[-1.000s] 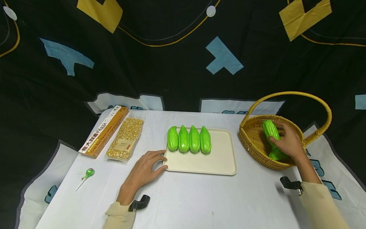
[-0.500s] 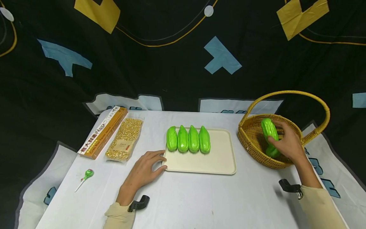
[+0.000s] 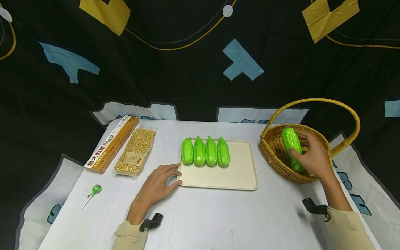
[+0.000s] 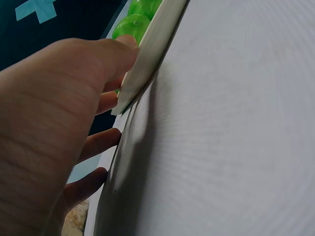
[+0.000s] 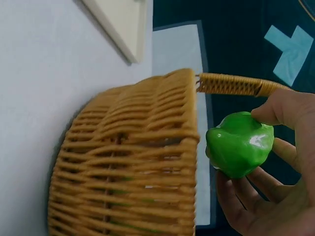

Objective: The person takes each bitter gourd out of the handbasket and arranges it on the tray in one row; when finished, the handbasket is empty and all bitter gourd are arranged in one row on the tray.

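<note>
My right hand (image 3: 314,156) grips a glossy, ridged green toy cucumber (image 3: 291,140) over the wicker basket (image 3: 275,166). In the right wrist view the cucumber's blunt end (image 5: 241,145) shows between thumb and fingers, beside the basket's rim. More green shows lower in the basket and through its weave, partly hidden. On the cream tray (image 3: 240,173), several like cucumbers (image 3: 205,151) stand side by side in a row at the left. My left hand (image 3: 157,185) touches the tray's left edge with relaxed fingers; its thumb (image 4: 123,54) rests at the rim.
A pasta box (image 3: 111,144) and a bag of corn kernels (image 3: 136,151) lie on the white table's left side. Nearer me is a lollipop (image 3: 93,192). The basket's tall handle (image 3: 315,100) arches above my right hand. A dark patterned cloth hangs behind.
My right hand has lifted the cucumber slightly and shifted it a little left, still over the basket. My left hand stays at the tray's edge.
</note>
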`<state>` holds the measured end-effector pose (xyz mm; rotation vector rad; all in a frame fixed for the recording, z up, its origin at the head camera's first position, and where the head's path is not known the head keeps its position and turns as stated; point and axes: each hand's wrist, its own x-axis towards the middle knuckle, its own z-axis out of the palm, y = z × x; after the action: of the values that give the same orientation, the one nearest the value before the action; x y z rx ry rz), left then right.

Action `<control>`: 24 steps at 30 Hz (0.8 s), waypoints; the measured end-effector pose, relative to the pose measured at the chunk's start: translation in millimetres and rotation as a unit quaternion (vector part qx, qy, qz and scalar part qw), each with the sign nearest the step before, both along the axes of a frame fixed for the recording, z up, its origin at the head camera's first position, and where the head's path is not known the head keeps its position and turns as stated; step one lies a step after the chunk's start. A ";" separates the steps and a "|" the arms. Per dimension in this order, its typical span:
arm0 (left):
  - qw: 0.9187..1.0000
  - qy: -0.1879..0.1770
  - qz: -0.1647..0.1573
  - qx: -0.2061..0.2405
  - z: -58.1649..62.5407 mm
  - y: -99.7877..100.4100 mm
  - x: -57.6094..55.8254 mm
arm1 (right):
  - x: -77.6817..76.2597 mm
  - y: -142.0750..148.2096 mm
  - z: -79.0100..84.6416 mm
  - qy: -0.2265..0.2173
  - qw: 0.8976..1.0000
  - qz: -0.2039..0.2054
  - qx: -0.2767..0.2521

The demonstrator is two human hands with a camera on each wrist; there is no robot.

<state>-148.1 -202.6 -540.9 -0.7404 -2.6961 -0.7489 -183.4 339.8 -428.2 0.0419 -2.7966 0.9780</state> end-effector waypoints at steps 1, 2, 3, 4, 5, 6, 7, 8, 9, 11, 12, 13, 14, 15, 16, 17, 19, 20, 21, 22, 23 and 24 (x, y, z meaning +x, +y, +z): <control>1.000 -0.001 0.000 0.000 -0.1 0.0 -0.1 | 0.9 -1.7 1.0 0.003 1.000 0.001 -0.002; 1.000 -0.001 0.000 0.000 -0.2 -0.1 -0.1 | 1.9 -3.6 2.1 0.007 1.000 0.003 -0.004; 1.000 -0.002 0.000 0.000 -0.3 -0.1 -0.2 | 2.7 -5.3 3.1 0.010 1.000 0.004 -0.006; 1.000 -0.002 0.001 0.000 -0.4 -0.2 -0.2 | 3.7 -7.3 4.3 0.014 1.000 0.005 -0.008; 1.000 -0.004 0.001 -0.001 -0.6 -0.3 -0.2 | 4.5 -9.2 5.2 0.017 1.000 0.008 -0.010; 1.000 -0.004 0.002 -0.001 -0.8 -0.3 -0.2 | 5.4 -11.1 6.0 0.020 1.000 0.011 -0.012; 1.000 -0.005 0.002 -0.002 -1.0 -0.4 -0.2 | 6.3 -12.9 6.7 0.023 1.000 0.013 -0.014; 1.000 -0.006 0.003 -0.002 -1.1 -0.5 -0.1 | 7.0 -14.7 7.3 0.025 0.999 0.014 -0.015; 1.000 -0.006 0.003 -0.003 -1.1 -0.6 -0.1 | 7.6 -16.4 7.5 0.026 0.999 0.015 -0.016; 1.000 -0.009 0.004 -0.003 -1.3 -0.6 0.0 | 8.6 -19.5 7.4 0.028 0.999 0.020 -0.019; 1.000 -0.009 0.003 -0.002 -1.3 -0.6 0.1 | 9.1 -20.9 7.1 0.029 0.999 0.020 -0.019; 1.000 -0.010 0.003 -0.002 -1.2 -0.6 0.1 | 9.5 -22.2 6.4 0.029 0.999 0.021 -0.021; 1.000 -0.009 0.003 -0.001 -1.2 -0.5 0.1 | 9.7 -23.6 5.4 0.029 0.999 0.021 -0.021; 1.000 -0.010 0.003 0.000 -1.2 -0.4 0.0 | 10.0 -24.9 4.4 0.029 0.999 0.022 -0.025; 1.000 -0.011 0.003 0.000 -1.2 -0.3 0.0 | 10.4 -26.0 3.2 0.028 0.999 0.022 -0.027; 1.000 -0.011 0.002 0.001 -1.3 -0.1 -0.1 | 10.7 -27.1 1.9 0.026 0.999 0.023 -0.029; 1.000 -0.012 0.002 0.001 -1.3 0.0 -0.4 | 11.5 -29.4 -0.5 0.023 0.999 0.023 -0.035; 1.000 -0.012 0.002 0.001 -1.3 -0.1 -0.5 | 11.9 -30.6 -1.6 0.022 0.999 0.024 -0.038; 1.000 -0.012 0.002 0.001 -1.4 -0.2 -0.5 | 12.3 -31.7 -2.4 0.022 0.999 0.026 -0.042; 1.000 -0.013 0.002 0.000 -1.4 -0.3 -0.6 | 12.6 -33.0 -3.3 0.022 0.999 0.026 -0.042; 1.000 -0.012 0.003 0.000 -1.4 -0.4 -0.6 | 12.9 -34.3 -3.8 0.022 0.998 0.028 -0.043; 1.000 -0.012 0.003 -0.001 -1.5 -0.4 -0.6 | 13.3 -35.8 -4.2 0.022 0.998 0.029 -0.044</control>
<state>-148.7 -203.1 -542.4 -0.7291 -2.7194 -0.7575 -170.1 304.0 -432.4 0.1313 -2.7228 1.0982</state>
